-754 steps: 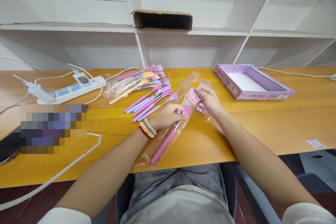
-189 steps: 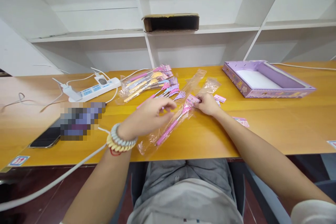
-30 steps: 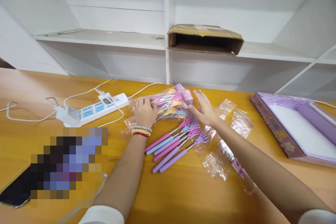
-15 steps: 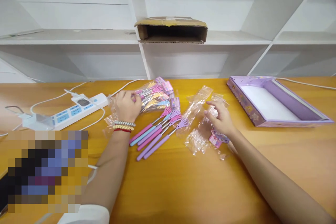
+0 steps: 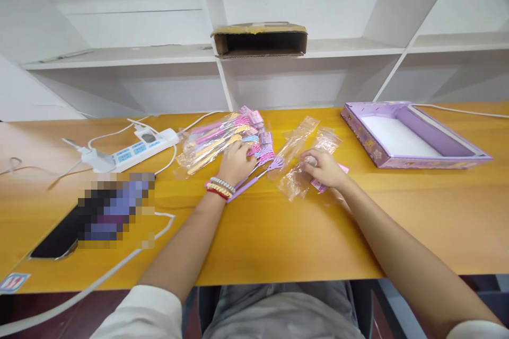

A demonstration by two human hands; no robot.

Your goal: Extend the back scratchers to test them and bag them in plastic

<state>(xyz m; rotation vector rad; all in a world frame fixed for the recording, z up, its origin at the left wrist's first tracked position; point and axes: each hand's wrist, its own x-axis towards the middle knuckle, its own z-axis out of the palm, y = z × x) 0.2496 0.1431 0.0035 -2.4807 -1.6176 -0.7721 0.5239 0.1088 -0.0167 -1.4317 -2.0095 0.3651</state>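
Note:
My left hand (image 5: 237, 161) is closed over the loose back scratchers (image 5: 245, 186), its fingertips at their pink, hand-shaped heads. A purple one shows most plainly; my hand and wrist cover much of the others. Just behind lie several back scratchers in clear bags (image 5: 210, 143), with pink header cards (image 5: 254, 116). My right hand (image 5: 325, 167) has its fingers curled down onto a clear plastic bag (image 5: 293, 183), pinching it. Beside and under that hand are more clear bags (image 5: 300, 135) and a pink-purple card (image 5: 318, 185).
A purple open box (image 5: 429, 163) stands at the right. On the left are a white power strip (image 5: 137, 152) with plugs and cables, and a phone-like dark object (image 5: 59, 233), partly pixelated. A cardboard box (image 5: 258, 29) sits on the white shelf behind the table.
My left hand has moved right, from the bagged back scratchers to the loose ones. My right hand's fingers, apart before, have closed onto a plastic bag. The head view has shifted downward.

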